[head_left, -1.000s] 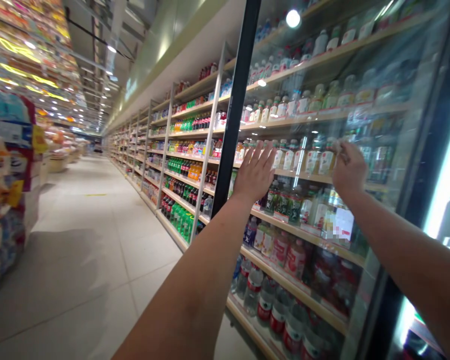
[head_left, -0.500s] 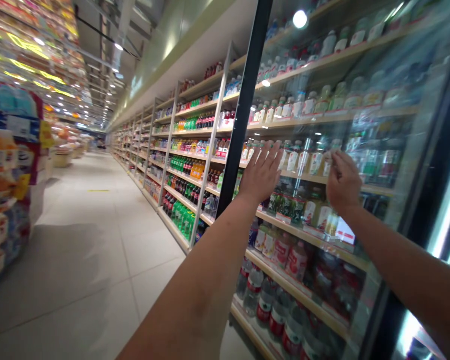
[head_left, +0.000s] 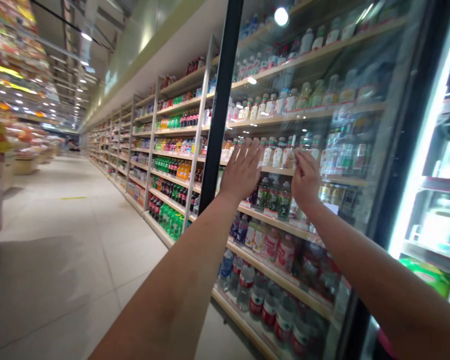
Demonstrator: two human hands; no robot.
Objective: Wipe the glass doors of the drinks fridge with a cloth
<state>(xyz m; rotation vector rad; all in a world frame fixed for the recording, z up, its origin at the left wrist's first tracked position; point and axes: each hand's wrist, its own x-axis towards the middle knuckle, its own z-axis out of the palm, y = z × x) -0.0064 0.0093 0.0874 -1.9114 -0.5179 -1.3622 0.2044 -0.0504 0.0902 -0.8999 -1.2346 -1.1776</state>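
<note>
The open glass door [head_left: 345, 210] of a cooler, with a dark frame [head_left: 214, 115], stands in front of me. My left hand [head_left: 242, 170] lies flat against its glass near the frame, fingers stretched and slightly spread. To the right of it, my right hand [head_left: 306, 180] is closed in a pinch at the glass. A small pale crumpled wad [head_left: 291, 159] shows at its fingertips; whether it is cloth or tissue I cannot tell. Bottles [head_left: 273, 245] on shelves show through the glass.
At the right is the lit cooler interior [head_left: 440, 215] with stocked shelves. Long drink shelves [head_left: 172, 165] run along the aisle to the left of the door. The pale tiled floor [head_left: 60, 265] stretches away, with display stands [head_left: 26, 160] at the far left.
The view has turned to the right, showing more of the cooler interior. My right hand has moved left over the glass, closer to my left hand, which stays flat on the door.
</note>
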